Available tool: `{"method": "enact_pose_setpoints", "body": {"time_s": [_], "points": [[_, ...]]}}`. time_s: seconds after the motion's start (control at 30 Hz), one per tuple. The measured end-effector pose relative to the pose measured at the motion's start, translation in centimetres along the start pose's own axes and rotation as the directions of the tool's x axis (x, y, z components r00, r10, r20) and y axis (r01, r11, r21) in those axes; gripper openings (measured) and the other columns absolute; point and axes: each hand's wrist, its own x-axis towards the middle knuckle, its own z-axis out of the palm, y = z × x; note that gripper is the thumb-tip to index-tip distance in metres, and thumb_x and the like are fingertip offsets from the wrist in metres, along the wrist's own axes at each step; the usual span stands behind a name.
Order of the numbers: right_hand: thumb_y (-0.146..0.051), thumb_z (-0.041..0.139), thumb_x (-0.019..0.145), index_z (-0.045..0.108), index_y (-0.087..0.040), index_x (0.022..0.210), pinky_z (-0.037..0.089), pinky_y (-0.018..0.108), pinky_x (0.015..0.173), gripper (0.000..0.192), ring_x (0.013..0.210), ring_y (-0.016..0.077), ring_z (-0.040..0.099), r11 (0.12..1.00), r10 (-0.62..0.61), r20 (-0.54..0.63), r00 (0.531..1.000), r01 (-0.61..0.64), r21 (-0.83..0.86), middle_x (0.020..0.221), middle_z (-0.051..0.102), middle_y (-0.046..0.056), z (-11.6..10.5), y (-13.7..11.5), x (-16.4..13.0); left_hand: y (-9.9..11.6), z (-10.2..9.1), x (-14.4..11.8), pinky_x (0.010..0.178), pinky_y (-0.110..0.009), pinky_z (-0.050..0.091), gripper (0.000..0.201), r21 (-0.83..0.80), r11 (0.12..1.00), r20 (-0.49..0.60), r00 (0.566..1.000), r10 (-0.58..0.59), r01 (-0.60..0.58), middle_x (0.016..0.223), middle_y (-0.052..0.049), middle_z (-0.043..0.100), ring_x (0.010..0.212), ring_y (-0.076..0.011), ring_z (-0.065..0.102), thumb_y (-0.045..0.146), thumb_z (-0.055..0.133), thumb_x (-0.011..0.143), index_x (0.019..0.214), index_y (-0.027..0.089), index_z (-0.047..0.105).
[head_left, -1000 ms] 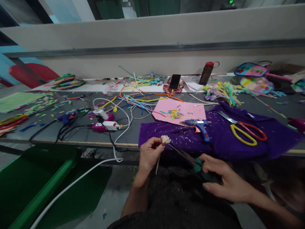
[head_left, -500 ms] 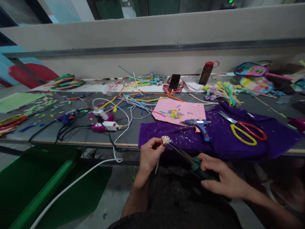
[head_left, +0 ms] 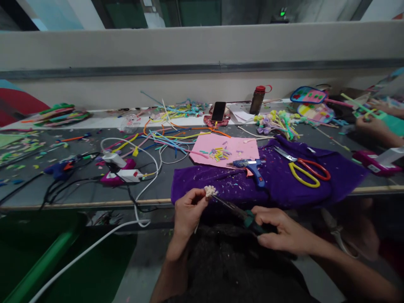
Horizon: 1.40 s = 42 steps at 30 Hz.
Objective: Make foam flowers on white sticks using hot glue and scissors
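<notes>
I see the long grey tabletop [head_left: 94,191] stretching across the view, littered with coloured scraps and strips. Draped over its near edge is a purple cloth [head_left: 284,185], and on that cloth lie a blue glue gun [head_left: 251,166] and, to its right, scissors with a yellow and a red handle [head_left: 303,170]. Just behind the cloth sits a pink sheet [head_left: 230,147] with a small heap of cut coloured bits on it. Farther back a dark phone [head_left: 218,111] leans upright and a brown bottle with a red cap [head_left: 257,99] stands near it. To the left, a white cable [head_left: 148,185] loops over the tabletop and drops off the edge. At the far right, another person's hand [head_left: 375,126] rests near a pink box. Below the tabletop edge, my left hand [head_left: 187,210] has its fingers pinching the stem of a small cream-coloured tufted flower [head_left: 209,191], holding it upright just in front of the cloth's edge. My right hand [head_left: 280,231] has its fingers closed around the green handles of a pair of pliers [head_left: 236,209], whose dark tips reach up and left to meet the flower right below its tuft.
</notes>
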Motion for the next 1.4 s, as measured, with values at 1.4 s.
{"method": "enact_pose_setpoints", "body": {"time_s": [1.4], "points": [[-0.035, 0.064, 0.070, 0.049, -0.015, 0.064, 0.035, 0.022, 0.061, 0.026, 0.070, 0.0106, 0.045, 0.992, -0.087, -0.023, 0.996, 0.089, 0.089, 0.078, 0.047, 0.000, -1.6, 0.2, -0.9, 0.5, -0.8, 0.6, 0.035, -0.014, 0.035, 0.029, -0.362, 0.898, 0.124, 0.967, -0.221, 0.252, 0.057, 0.002, 0.062, 0.041, -0.0079, 0.052, 0.027, 0.076, 0.056, 0.077, 0.015, 0.062]]}}
